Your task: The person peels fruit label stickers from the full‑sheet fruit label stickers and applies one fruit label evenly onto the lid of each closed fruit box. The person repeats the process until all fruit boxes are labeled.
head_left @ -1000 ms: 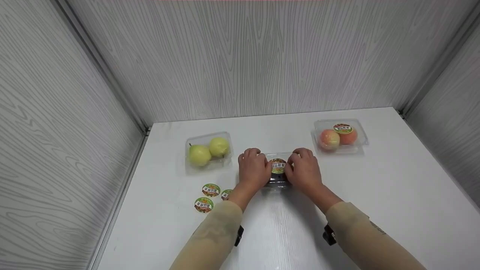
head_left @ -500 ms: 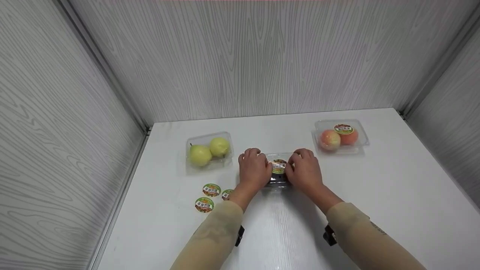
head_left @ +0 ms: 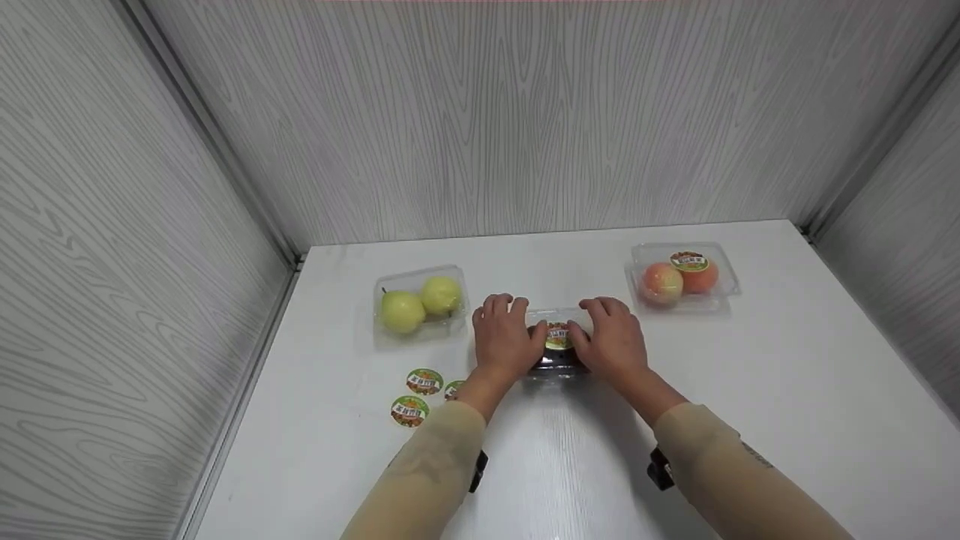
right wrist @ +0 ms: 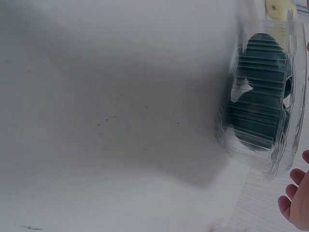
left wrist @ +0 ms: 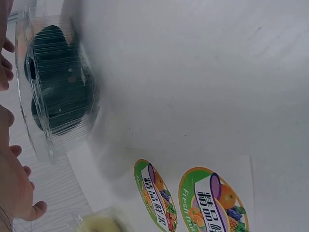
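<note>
A clear plastic clamshell box (head_left: 559,372) holding dark round fruit stands at the middle of the table. An oval fruit label (head_left: 557,337) lies on its lid. My left hand (head_left: 508,337) is at the box's left side, its thumb on the label's left edge. At the right side is my right hand (head_left: 613,339), with its thumb at the label's right edge. Both hands' other fingers are spread and loosely bent. In the wrist views the left fingers (left wrist: 36,210) and right fingers (right wrist: 285,205) reach past the box; two dark fruits (right wrist: 260,118) show through its ribbed wall.
Two yellow-green pears (head_left: 403,312) sit in a clear box (head_left: 420,274) at the left. A labelled box (head_left: 724,281) with peach-coloured fruit (head_left: 662,283) stands at the back right. Several loose labels (head_left: 409,411) lie left of my left forearm. Patterned panels (head_left: 480,112) enclose the table.
Fingers of both hands have uncurled and spread away from the label, while the thumbs stay on it. The box has stayed about where it was.
</note>
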{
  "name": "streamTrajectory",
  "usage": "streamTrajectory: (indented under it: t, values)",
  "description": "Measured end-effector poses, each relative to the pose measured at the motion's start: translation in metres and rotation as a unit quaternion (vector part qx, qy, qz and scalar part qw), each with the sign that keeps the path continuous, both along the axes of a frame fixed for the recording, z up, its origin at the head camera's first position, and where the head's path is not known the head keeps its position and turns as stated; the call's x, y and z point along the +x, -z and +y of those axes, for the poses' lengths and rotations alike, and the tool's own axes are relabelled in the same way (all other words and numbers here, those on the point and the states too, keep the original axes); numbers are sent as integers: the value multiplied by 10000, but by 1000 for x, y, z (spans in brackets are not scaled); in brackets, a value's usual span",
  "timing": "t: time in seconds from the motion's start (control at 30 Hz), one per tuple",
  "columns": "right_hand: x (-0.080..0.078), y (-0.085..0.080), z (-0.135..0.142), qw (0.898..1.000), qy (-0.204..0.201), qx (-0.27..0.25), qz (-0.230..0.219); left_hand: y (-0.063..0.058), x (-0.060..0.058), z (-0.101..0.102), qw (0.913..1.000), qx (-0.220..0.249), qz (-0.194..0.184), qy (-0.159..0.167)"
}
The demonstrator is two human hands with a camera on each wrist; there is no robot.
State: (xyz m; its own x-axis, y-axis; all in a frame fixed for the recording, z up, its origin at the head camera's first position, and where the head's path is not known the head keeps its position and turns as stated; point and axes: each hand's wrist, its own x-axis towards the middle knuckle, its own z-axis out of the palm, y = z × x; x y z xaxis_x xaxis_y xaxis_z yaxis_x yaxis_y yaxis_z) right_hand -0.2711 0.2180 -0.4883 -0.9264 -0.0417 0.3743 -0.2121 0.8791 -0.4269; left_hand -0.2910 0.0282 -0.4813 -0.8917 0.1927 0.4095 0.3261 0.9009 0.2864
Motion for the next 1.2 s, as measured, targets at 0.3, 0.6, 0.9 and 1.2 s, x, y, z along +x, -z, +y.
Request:
streamTrajectory:
  t: [0.3,0.6,0.9,1.2]
  values:
    - [-8,5,0,9981,35,165,-599,5,-6,2,9988,-339,-308,-194]
    - [-10,8,-1,9925,195,165,-1193,16,-9,5,9985,-332,-289,-338]
    - [-11,9,-4,9932,336,121,-1107,21,-10,6,9991,-16,-90,-414]
    - [-11,12,-5,9946,350,206,-952,22,-10,7,9987,169,-99,-465]
